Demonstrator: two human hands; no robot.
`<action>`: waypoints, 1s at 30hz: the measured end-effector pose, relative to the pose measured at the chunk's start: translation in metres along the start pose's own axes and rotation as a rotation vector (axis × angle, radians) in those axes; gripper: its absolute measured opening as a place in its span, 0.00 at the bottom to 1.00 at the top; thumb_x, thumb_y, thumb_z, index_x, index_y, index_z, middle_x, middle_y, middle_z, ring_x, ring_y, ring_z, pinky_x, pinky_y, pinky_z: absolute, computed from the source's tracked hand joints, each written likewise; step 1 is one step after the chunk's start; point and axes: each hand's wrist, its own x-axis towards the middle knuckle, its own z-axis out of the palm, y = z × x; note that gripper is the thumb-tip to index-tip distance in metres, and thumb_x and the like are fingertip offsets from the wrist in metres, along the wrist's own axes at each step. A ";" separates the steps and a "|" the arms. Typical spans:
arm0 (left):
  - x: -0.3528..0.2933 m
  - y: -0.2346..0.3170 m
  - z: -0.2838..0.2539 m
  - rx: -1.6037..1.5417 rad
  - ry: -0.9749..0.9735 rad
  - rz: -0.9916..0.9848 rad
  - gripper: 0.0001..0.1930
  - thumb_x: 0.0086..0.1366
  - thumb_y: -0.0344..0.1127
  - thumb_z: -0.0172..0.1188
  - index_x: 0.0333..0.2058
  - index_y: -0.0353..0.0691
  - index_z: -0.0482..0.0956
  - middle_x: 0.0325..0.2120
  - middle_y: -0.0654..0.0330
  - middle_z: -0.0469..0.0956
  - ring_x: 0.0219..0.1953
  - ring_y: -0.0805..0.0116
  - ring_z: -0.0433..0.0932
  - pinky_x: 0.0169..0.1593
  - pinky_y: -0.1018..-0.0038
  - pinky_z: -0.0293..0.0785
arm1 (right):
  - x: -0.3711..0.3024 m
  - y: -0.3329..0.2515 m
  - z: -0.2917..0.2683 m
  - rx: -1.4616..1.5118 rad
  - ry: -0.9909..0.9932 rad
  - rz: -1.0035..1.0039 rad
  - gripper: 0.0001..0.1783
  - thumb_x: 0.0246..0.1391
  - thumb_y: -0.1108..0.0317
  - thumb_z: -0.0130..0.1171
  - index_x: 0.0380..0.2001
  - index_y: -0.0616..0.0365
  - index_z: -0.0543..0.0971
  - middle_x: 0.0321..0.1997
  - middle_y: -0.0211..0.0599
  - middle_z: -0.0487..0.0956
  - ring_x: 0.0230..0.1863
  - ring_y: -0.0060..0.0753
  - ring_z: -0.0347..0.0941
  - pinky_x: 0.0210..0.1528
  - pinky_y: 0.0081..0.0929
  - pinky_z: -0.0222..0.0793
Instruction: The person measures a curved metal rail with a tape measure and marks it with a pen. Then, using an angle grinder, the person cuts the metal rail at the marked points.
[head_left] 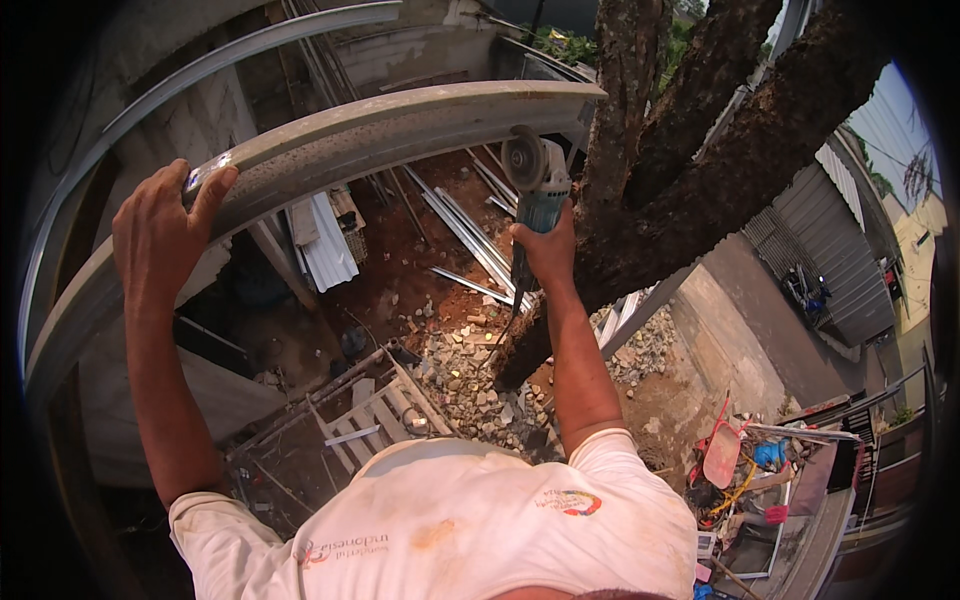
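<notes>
A long grey beam with flanged edges crosses in front of me, bent by the lens, from the lower left to the tree. My left hand is closed over its upper edge near the left end, thumb on the near side. Something small and shiny lies by those fingers on the beam. In my right hand is an angle grinder, its round disc up near the beam's right part. Whether the disc touches the beam, I cannot tell. A dark cord hangs below the grinder.
Thick tree trunks rise just right of the grinder. Far below lie broken rubble, metal strips, corrugated sheet and a wooden pallet. A red wheelbarrow stands among clutter at the lower right.
</notes>
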 end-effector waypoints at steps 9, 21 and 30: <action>0.000 0.001 0.000 -0.001 -0.015 -0.014 0.41 0.65 0.75 0.48 0.33 0.34 0.82 0.27 0.49 0.81 0.33 0.52 0.83 0.41 0.57 0.78 | 0.002 0.003 0.000 -0.030 -0.032 0.022 0.43 0.39 0.58 0.74 0.59 0.57 0.67 0.45 0.44 0.80 0.44 0.46 0.80 0.50 0.41 0.73; 0.000 -0.002 0.005 -0.010 0.038 0.008 0.41 0.65 0.75 0.48 0.32 0.34 0.82 0.26 0.50 0.80 0.32 0.53 0.83 0.41 0.57 0.78 | 0.004 0.005 0.001 -0.041 -0.039 0.012 0.43 0.39 0.59 0.73 0.60 0.58 0.67 0.45 0.45 0.81 0.44 0.46 0.80 0.49 0.41 0.73; -0.001 -0.001 0.005 -0.006 0.054 0.005 0.42 0.65 0.76 0.48 0.32 0.34 0.82 0.25 0.50 0.80 0.32 0.54 0.83 0.41 0.58 0.78 | 0.002 0.002 0.005 -0.029 -0.011 -0.005 0.42 0.39 0.59 0.74 0.58 0.58 0.68 0.43 0.43 0.81 0.43 0.44 0.80 0.48 0.39 0.74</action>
